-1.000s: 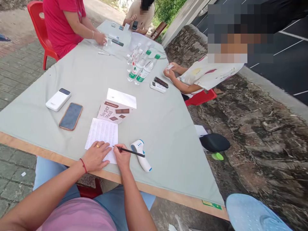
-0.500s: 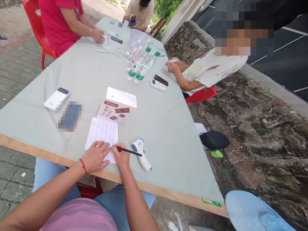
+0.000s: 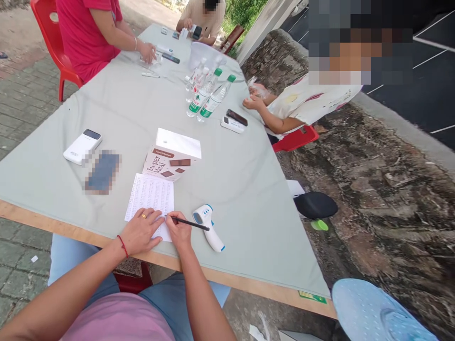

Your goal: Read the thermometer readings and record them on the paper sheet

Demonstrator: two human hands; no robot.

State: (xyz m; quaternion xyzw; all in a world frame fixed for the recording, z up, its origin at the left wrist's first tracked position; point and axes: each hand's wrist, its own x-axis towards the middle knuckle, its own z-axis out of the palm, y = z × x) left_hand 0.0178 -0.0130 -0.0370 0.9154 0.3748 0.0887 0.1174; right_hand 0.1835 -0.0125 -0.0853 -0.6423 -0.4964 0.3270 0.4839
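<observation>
A sheet of paper (image 3: 151, 194) covered in rows of small print lies before me on the table. My left hand (image 3: 142, 232) rests flat across its lower part, fingers stretched out. Pinched in my right hand (image 3: 179, 232) is a slim black pen (image 3: 194, 223), its tip at the paper close to my left fingertips. Just right of that hand lies a white and blue infrared thermometer (image 3: 209, 229). A white and brown "Super Meal" box (image 3: 174, 154) stands at the paper's top edge.
Left lie a white power bank (image 3: 82, 147) and a blurred phone (image 3: 103, 171). Several water bottles (image 3: 204, 99) stand farther back before a clear plastic basin (image 3: 201, 56). Another power bank (image 3: 232, 125) with a dark object lies right. Other people sit around the table (image 3: 249, 227).
My hands and the pen look almost unmoved. The person on the right has shifted their hands slightly, with clear plastic showing more. The view has moved very slightly.
</observation>
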